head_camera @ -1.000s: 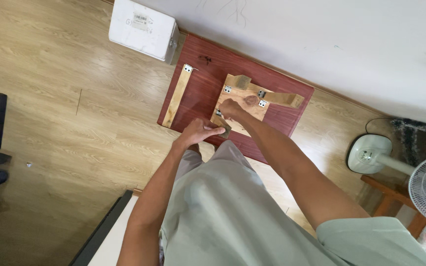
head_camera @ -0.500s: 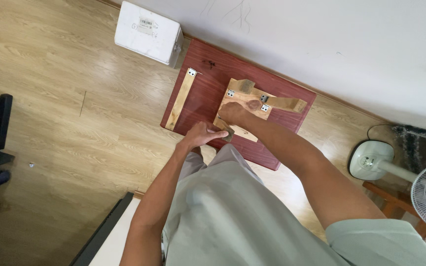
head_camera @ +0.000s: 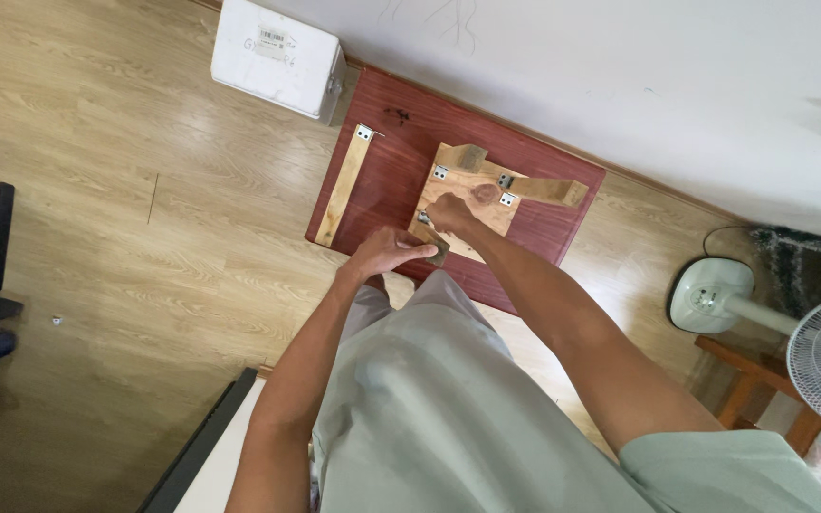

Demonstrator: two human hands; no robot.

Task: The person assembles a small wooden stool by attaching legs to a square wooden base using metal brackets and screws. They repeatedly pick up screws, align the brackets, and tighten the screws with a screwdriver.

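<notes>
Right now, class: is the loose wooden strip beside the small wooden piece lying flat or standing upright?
Lying flat. The wooden strip rests lengthwise on the red-brown board, its metal bracket at the far end, apart from both hands.

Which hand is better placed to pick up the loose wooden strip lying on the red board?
Left, probably. The left hand is on the side of the wooden strip with bare red board between them. The right hand rests on the wooden assembly, farther from it.

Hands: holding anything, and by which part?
Left hand grips the near end of a wooden leg; right hand presses the wooden seat beside it.
</notes>
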